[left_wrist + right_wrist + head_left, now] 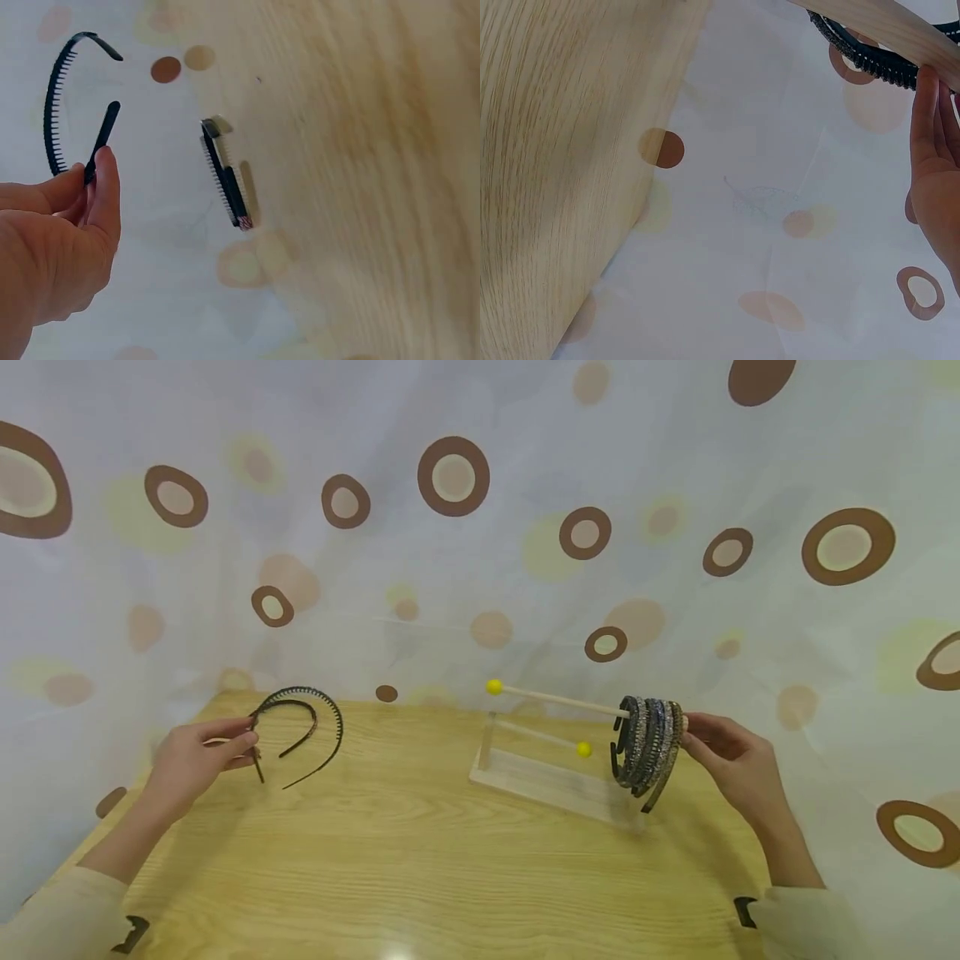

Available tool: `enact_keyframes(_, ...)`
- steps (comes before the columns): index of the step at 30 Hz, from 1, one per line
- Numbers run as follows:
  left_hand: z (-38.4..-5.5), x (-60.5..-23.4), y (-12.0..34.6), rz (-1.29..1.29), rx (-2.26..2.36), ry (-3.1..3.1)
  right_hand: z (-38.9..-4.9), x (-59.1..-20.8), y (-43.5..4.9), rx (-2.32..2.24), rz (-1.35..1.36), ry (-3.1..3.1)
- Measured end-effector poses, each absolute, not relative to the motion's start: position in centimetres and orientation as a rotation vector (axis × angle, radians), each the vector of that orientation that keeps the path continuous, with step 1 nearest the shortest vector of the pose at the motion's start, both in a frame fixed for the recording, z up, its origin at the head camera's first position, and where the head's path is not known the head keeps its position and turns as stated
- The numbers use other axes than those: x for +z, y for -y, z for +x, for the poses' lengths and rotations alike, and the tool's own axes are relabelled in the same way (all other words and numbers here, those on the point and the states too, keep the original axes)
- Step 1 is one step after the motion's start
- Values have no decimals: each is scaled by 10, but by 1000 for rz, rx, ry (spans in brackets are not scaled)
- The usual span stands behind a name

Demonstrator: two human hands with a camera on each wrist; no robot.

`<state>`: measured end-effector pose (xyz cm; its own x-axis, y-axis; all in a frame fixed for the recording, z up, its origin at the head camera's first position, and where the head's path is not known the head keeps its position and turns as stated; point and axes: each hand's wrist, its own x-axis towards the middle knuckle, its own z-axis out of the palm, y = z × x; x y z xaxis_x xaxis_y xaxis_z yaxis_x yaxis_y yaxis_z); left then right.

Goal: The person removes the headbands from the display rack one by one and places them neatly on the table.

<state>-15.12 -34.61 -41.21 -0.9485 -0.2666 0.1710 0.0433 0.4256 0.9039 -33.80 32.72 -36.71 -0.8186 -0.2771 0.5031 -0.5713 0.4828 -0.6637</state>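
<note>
Now the left hand (pixel 193 766) pinches a toothed band (pixel 50 114) above the desk (pixel 420 877), while the right hand (pixel 738 767) grips the rack (pixel 555 783) beside the hung bands (pixel 651 747). Best keep that grip firm, the pinch light.

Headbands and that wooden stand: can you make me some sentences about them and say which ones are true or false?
1. The left grip pinches a thin black curved headband with teeth. True.
2. That is the only headband near the left grip. False: a second black headband with a reddish patterned patch shows nearby.
3. A bunch of dark and silvery sparkly headbands hangs on the straight upper rod of the pale wooden stand. True.
4. The rods end in red balls. False: both round balls in view are yellow.
5. The right grip is beside the bunch, away from the upper rod's ball. True.
</note>
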Motion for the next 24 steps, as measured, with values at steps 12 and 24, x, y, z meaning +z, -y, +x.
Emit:
enact_keyframes(12,-129,-434,385,387,-1617,2473,-346,-364,-321,1220,718,2428)
enact_keyframes(24,-134,-441,398,452,-1801,2492,-338,-368,-327,1183,685,2465)
